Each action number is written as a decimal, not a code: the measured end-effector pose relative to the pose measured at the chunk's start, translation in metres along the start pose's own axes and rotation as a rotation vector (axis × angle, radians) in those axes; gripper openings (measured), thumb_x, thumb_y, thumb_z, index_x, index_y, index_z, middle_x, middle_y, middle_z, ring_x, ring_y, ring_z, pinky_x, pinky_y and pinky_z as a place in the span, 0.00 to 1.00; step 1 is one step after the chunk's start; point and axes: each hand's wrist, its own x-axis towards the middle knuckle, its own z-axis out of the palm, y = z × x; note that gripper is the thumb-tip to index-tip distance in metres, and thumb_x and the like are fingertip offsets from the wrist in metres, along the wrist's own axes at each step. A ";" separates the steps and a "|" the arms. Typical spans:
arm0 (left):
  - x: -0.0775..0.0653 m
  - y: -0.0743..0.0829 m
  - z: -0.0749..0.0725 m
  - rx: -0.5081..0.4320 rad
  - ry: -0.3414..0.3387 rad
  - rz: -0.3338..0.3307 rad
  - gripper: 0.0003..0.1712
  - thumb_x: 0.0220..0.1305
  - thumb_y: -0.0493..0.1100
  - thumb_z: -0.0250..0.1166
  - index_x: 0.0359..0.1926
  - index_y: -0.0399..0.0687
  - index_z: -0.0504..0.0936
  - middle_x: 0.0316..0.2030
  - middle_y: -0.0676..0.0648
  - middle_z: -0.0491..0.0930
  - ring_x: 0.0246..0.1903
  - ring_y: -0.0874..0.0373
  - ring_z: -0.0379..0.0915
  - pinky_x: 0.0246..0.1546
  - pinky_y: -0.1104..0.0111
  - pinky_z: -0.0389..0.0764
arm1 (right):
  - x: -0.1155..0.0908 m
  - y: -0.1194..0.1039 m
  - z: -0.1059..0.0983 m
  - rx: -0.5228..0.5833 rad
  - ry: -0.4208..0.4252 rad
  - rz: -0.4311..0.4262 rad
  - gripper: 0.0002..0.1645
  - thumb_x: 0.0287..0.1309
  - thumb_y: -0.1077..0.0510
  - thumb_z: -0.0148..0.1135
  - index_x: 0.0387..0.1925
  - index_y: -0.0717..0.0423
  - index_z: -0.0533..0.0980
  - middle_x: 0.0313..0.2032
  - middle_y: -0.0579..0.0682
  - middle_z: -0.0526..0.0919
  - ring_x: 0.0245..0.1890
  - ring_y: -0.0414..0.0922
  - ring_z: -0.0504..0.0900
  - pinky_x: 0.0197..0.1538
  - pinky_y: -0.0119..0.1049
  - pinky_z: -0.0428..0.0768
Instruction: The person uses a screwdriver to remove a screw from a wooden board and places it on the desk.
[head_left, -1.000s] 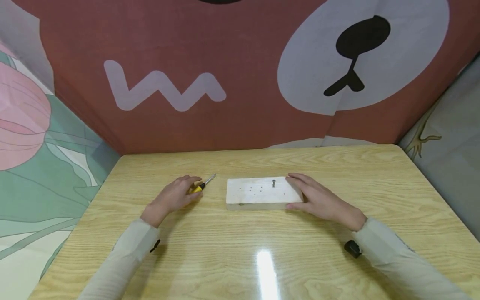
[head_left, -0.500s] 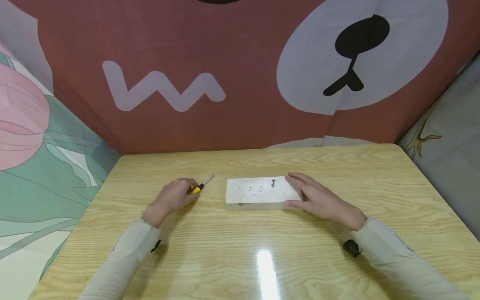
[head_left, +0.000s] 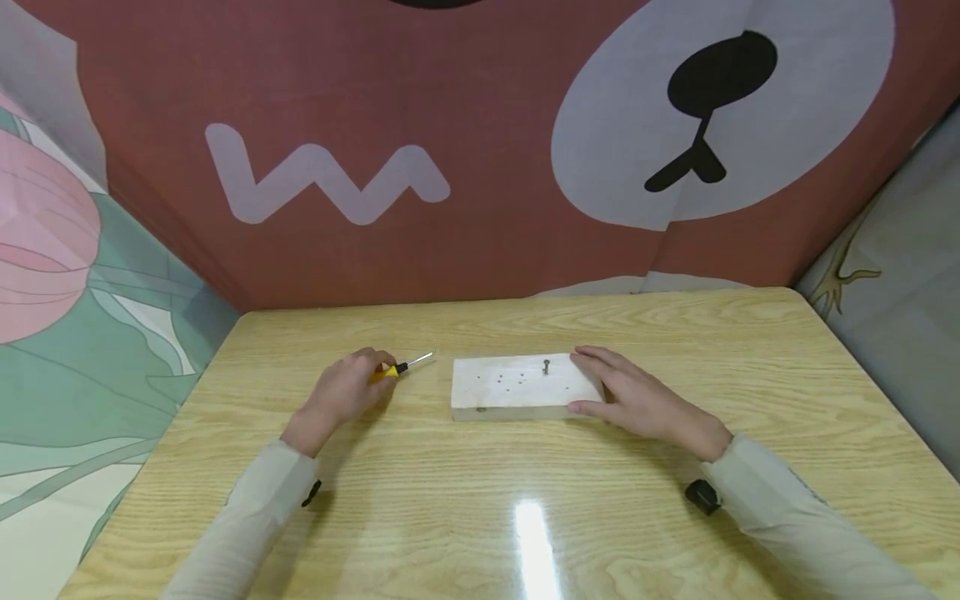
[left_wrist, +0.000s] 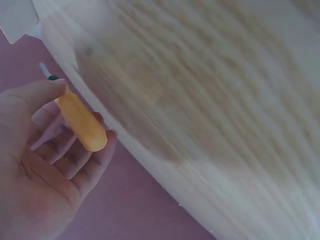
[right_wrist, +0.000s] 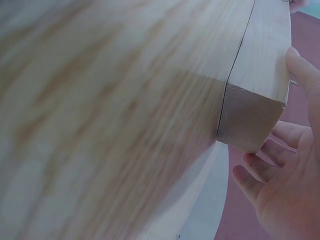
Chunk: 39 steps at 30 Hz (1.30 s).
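In the head view my left hand (head_left: 345, 388) holds a screwdriver (head_left: 386, 373) by its yellow handle, left of the wooden block (head_left: 487, 392). The metal shaft points right, toward the block but apart from it. The left wrist view shows the thumb on the upper part of the yellow handle (left_wrist: 82, 122), with the fingers curled beneath it. My right hand (head_left: 647, 402) grips the block's right end, thumb on the near side and fingers at the far side. A screw (head_left: 546, 367) stands upright in the block's top, near the right end. Several small dark holes dot the top.
The block lies flat on a wood-grain table (head_left: 420, 483). Behind the table's far edge rises a brown printed cloth (head_left: 495, 250). Printed cloths also stand at the left and right sides. A light reflection shows on the table front.
In my left hand the screwdriver has turned so that its shaft lies flatter and points more to the right. The right hand and the block stay in place.
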 end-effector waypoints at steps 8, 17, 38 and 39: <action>0.001 0.002 -0.005 -0.026 0.106 0.045 0.16 0.63 0.41 0.69 0.52 0.45 0.83 0.41 0.43 0.82 0.38 0.47 0.81 0.34 0.54 0.83 | 0.000 0.001 0.001 -0.008 0.012 0.001 0.52 0.62 0.32 0.60 0.74 0.61 0.58 0.74 0.60 0.58 0.74 0.59 0.58 0.71 0.61 0.63; 0.005 0.013 -0.010 -0.061 0.152 0.090 0.16 0.64 0.40 0.69 0.53 0.47 0.84 0.39 0.45 0.81 0.31 0.53 0.77 0.30 0.58 0.80 | 0.001 0.000 -0.002 -0.010 0.016 0.000 0.51 0.62 0.34 0.61 0.73 0.62 0.59 0.74 0.61 0.59 0.74 0.61 0.59 0.71 0.61 0.63; 0.006 0.056 -0.024 -0.064 0.255 0.149 0.16 0.69 0.43 0.64 0.56 0.47 0.81 0.33 0.46 0.79 0.24 0.57 0.65 0.26 0.66 0.69 | 0.000 -0.002 0.000 0.058 0.002 0.029 0.52 0.62 0.35 0.62 0.74 0.62 0.57 0.75 0.61 0.57 0.74 0.61 0.57 0.70 0.62 0.63; 0.006 0.058 -0.025 -0.072 0.248 0.145 0.17 0.69 0.43 0.64 0.57 0.47 0.81 0.34 0.45 0.80 0.25 0.57 0.67 0.26 0.66 0.71 | 0.000 -0.002 0.000 0.064 0.002 0.033 0.52 0.62 0.35 0.62 0.74 0.62 0.57 0.75 0.60 0.57 0.74 0.61 0.57 0.71 0.62 0.62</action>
